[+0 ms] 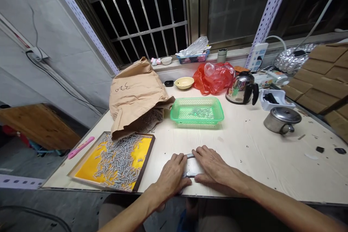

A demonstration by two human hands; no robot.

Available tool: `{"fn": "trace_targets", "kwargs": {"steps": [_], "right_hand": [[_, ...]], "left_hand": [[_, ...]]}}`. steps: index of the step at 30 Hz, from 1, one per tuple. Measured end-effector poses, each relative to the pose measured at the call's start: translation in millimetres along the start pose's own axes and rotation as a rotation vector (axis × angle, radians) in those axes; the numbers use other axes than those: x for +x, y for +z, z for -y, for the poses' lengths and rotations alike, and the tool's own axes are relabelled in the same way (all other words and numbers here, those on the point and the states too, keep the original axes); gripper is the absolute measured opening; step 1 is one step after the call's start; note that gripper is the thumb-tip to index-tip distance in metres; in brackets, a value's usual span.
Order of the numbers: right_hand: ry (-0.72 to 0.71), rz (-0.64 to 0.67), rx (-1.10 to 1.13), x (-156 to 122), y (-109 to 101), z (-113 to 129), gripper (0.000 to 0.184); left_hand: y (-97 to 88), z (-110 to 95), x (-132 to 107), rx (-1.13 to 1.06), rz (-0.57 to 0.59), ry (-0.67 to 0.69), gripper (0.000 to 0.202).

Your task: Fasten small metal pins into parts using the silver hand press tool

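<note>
Near the front edge of the table, my left hand [172, 173] and my right hand [212, 166] grip opposite ends of a grey metal piece [191, 174]. Two of its narrow bars show between my hands, one behind the other; the ends are hidden under my fingers, and its kind cannot be made out. Left of my left hand lies a shallow tray [149, 149] with a yellow bottom and a heap of small silver ridged metal pieces [118, 163]. Behind my hands stands a green plastic basket [176, 117] holding some thin silver pieces [202, 112].
A brown paper bag [136, 94] leans over the tray's back edge, its mouth showing more pieces. A pink-handled tool [81, 147] lies at left. Behind are a yellow bowl [184, 83], red plastic bag [213, 78] and kettle [240, 87]; a lidded metal pot [282, 120] stands right.
</note>
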State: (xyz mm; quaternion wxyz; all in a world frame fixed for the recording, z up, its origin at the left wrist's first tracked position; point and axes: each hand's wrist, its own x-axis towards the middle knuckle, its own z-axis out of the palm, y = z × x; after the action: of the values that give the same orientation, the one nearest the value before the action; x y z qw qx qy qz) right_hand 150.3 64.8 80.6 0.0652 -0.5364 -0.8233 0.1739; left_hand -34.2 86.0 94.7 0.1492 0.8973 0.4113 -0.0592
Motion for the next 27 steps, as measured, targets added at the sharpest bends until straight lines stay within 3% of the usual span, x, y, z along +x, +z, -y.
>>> {"fn": "trace_targets", "kwargs": {"steps": [5, 13, 19, 21, 25, 27], "right_hand": [[-0.015, 0.007, -0.088, 1, -3, 9, 0.041], [-0.007, -0.126, -0.097, -8, 28, 7, 0.007], [-0.014, -0.177, -0.091, -6, 42, 6, 0.012], [-0.013, -0.193, -0.090, -7, 35, 4, 0.010], [-0.053, -0.169, -0.047, -4, 12, -9, 0.032], [-0.075, -0.130, -0.022, 0, 4, -20, 0.026]], "left_hand": [[-0.4, -5, 7, 0.091, 0.000, 0.008, 0.052], [0.0, 2, 12, 0.048, 0.007, 0.104, 0.015], [3.0, 3, 16, 0.036, -0.014, 0.111, 0.013], [3.6, 4, 15, 0.042, -0.054, 0.105, 0.016], [14.9, 2, 5, 0.025, -0.198, 0.049, 0.030], [28.6, -4, -5, 0.026, -0.301, 0.061, 0.031]]}}
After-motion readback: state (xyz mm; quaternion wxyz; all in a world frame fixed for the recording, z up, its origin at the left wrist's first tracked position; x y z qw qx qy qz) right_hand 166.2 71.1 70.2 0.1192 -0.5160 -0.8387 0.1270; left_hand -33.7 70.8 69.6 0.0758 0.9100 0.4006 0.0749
